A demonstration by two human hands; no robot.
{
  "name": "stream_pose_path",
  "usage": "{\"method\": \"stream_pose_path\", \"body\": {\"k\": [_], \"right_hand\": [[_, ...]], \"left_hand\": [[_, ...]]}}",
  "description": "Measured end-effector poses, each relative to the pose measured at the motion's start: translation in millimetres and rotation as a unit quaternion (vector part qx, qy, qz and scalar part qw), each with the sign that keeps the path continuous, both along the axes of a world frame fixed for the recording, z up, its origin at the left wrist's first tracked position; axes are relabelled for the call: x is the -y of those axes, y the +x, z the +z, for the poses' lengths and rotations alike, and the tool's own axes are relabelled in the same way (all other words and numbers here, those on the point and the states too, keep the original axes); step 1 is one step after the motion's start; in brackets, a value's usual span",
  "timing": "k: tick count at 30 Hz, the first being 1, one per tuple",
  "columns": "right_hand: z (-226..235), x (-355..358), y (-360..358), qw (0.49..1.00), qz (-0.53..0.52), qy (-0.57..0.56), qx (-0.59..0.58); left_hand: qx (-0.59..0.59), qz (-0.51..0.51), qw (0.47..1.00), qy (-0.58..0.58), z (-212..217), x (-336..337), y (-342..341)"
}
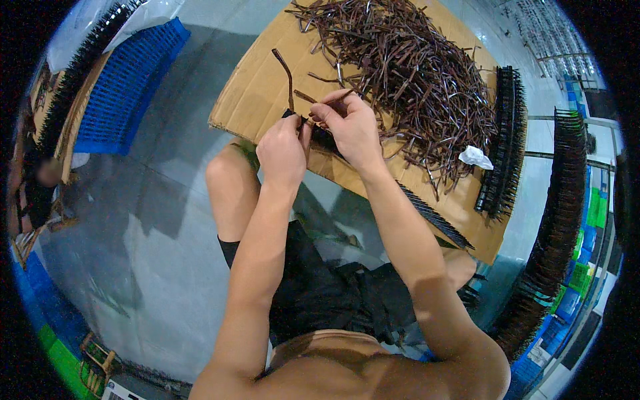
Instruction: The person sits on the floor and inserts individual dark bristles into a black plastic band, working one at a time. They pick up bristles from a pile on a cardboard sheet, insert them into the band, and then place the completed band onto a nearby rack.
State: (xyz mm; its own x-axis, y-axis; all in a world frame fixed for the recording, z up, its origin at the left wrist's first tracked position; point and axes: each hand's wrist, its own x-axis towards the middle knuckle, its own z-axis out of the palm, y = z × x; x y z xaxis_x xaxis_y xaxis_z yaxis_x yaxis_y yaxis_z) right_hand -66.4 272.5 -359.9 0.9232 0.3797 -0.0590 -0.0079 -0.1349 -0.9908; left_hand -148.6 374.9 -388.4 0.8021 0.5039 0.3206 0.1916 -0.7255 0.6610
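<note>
My left hand (281, 150) is closed at the near edge of the cardboard, gripping the end of a black toothed rack (325, 139). A brown eyeglass temple (285, 67) with a bent tip stands up from the rack beside those fingers. My right hand (351, 130) is closed in a pinch just to the right, with a thin brown temple (305, 97) between its fingers. Its fingers hide part of that temple. Beyond my hands, a big tangled heap of brown eyeglass temples (420, 80) covers much of the cardboard sheet (250, 90).
Black toothed racks (503, 140) lie along the cardboard's right side, near a crumpled white tissue (475, 157). A long rack full of dark pieces (557, 220) curves farther right. Left stands a blue plastic crate (130, 87). My knees are under the near edge.
</note>
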Motion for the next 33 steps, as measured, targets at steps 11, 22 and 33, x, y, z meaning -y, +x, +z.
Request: {"method": "stream_pose_path", "body": {"k": [11, 22, 33], "right_hand": [[8.6, -5.3, -6.2, 0.975, 0.035, -0.126, 0.179], [7.9, 0.4, 65.4, 0.866, 0.222, -0.413, 0.175], [19.0, -17.8, 57.8, 0.975, 0.142, -0.125, -0.119]], "left_hand": [[0.032, -0.006, 0.999, 0.034, -4.7, 0.7, 7.4], [-0.121, 0.094, 0.985, -0.078, 17.3, -22.4, -1.8], [-0.023, 0.012, 1.000, 0.002, 2.6, -15.8, -3.4]]}}
